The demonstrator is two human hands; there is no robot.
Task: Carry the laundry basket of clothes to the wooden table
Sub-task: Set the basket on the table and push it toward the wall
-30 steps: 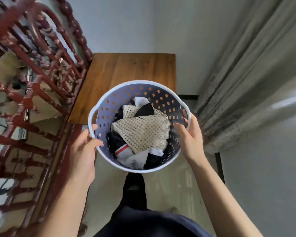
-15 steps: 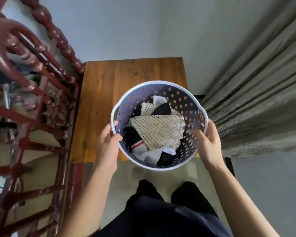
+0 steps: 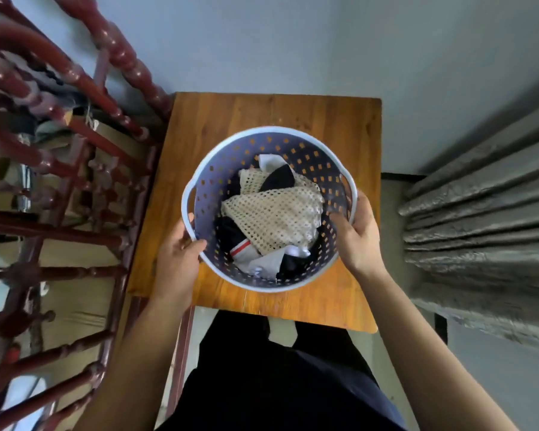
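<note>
Grey-blue wall (image 3: 293, 42) fills the top of the view, from 11 to 1 o'clock. A grey curtain (image 3: 486, 219) hangs in folds at 3 o'clock. Dark red railing (image 3: 53, 169) with round knobs runs down the side from 10 to 8 o'clock.

A wooden table (image 3: 262, 119) sits in the middle, pushed against the wall. Its left edge is just beside the railing. The wood is orange-brown.

The laundry basket (image 3: 293, 286) is round and pale blue, with little square holes in its sides. It is over the near half of the table. I cannot tell if its bottom touches the wood. Inside it lie the clothes (image 3: 271, 219): a cream net top on the pile, with dark, white and grey pieces under it, and one bit with a red stripe.

The left hand (image 3: 178, 262) grips the basket rim at 9 o'clock, thumb inside and fingers outside. The right hand (image 3: 358, 234) grips the rim at 3 o'clock, close to a handle hole, thumb inside too.

At 6 o'clock are the person's dark trousers (image 3: 277, 384), close to the near edge of the table.
</note>
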